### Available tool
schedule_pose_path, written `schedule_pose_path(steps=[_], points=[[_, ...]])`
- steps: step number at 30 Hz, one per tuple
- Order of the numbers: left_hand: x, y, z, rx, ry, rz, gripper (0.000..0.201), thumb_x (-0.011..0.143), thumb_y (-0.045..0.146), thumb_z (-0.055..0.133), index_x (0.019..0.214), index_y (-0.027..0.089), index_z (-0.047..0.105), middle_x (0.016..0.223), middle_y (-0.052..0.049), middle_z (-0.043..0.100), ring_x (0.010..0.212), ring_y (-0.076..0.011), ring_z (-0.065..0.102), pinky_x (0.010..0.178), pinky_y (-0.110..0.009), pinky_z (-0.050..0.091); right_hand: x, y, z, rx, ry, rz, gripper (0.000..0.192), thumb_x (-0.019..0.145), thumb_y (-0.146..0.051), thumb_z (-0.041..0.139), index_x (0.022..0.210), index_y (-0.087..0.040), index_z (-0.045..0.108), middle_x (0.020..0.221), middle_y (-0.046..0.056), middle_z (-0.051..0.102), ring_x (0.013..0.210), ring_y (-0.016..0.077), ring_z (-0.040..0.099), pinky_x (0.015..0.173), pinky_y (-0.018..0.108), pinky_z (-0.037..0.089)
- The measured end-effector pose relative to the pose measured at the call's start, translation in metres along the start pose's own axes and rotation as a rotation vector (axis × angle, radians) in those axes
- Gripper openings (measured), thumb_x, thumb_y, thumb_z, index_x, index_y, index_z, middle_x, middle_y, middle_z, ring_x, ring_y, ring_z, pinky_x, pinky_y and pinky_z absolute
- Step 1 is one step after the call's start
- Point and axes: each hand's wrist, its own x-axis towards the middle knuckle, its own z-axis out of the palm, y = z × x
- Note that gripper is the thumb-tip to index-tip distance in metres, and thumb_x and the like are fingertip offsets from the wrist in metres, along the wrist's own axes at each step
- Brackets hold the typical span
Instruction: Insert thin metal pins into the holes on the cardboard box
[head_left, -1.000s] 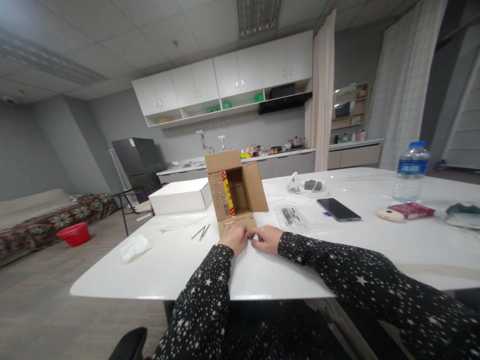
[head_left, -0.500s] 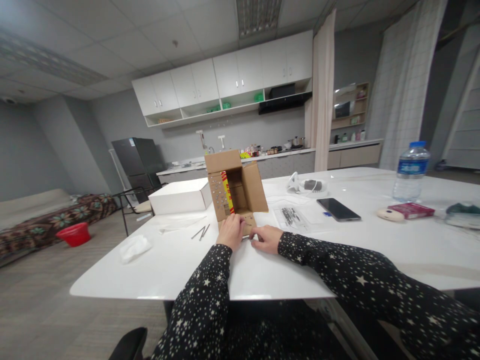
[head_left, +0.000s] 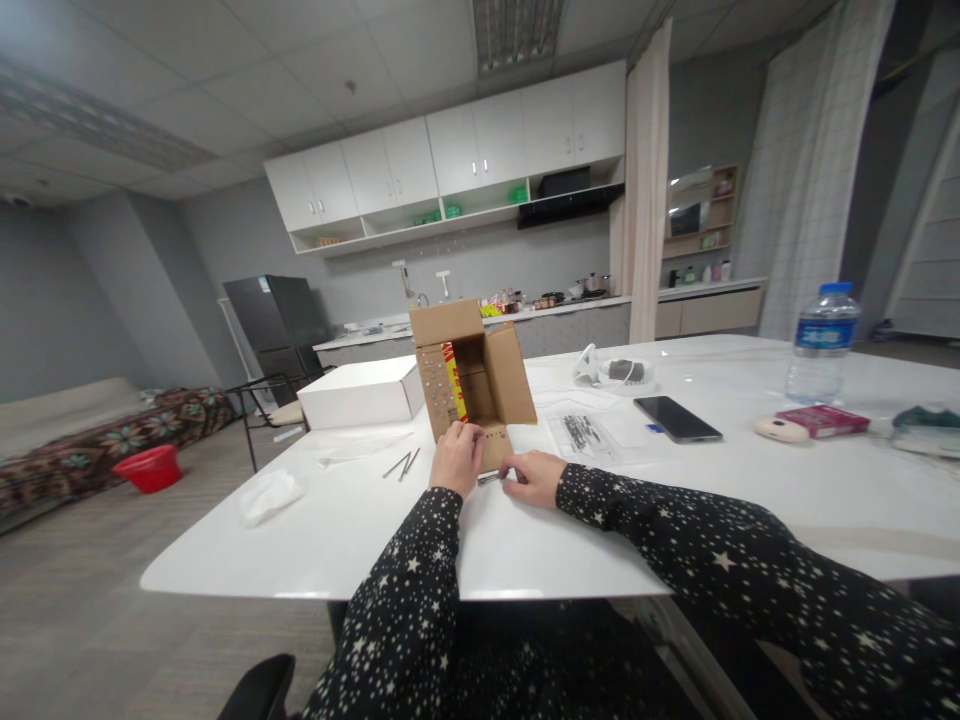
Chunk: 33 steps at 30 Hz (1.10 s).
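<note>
A brown cardboard box stands on the white table with its flaps spread and its opening facing me. Small shiny dots cover its left flap, and a yellow and red strip runs along the inside edge. My left hand is at the lower front flap, fingers curled together; whatever they pinch is hidden. Just right of it, my right hand rests low by the table, closed on a thin metal rod that points left. A few similar metal rods lie left of my left hand.
A white box stands behind on the left, with crumpled white plastic nearer. To the right are a clear plastic bag, a phone, a white cable device, a magenta pack and a water bottle.
My left hand has shifted slightly left and up along the flap, exposing more of the flap and of the metal rod. The right hand has barely moved.
</note>
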Motion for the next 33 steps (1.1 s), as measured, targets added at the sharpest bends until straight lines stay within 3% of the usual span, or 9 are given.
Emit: schedule_pose_path(steps=[15, 33], points=[[0.0008, 0.0057, -0.0031, 0.094, -0.174, -0.065, 0.023, 0.089, 0.028, 0.042, 0.098, 0.020, 0.061, 0.096, -0.005, 0.062, 0.091, -0.0175, 0.057, 0.082, -0.031, 0.042, 0.0006, 0.0008, 0.0007, 0.000, -0.001, 0.013, 0.025, 0.076, -0.030, 0.054, 0.096, -0.021, 0.065, 0.066, 0.000, 0.063, 0.061, 0.0133, 0.053, 0.057, 0.023, 0.033], [0.0010, 0.0081, -0.0082, 0.178, -0.245, -0.152, 0.025, 0.088, 0.029, 0.041, 0.094, 0.020, 0.063, 0.098, -0.007, 0.066, 0.092, -0.0186, 0.060, 0.081, -0.030, 0.043, 0.0012, 0.0020, 0.0019, 0.004, 0.006, -0.008, 0.024, 0.076, -0.030, 0.054, 0.095, -0.021, 0.065, 0.065, 0.000, 0.061, 0.061, 0.0130, 0.053, 0.056, 0.023, 0.033]])
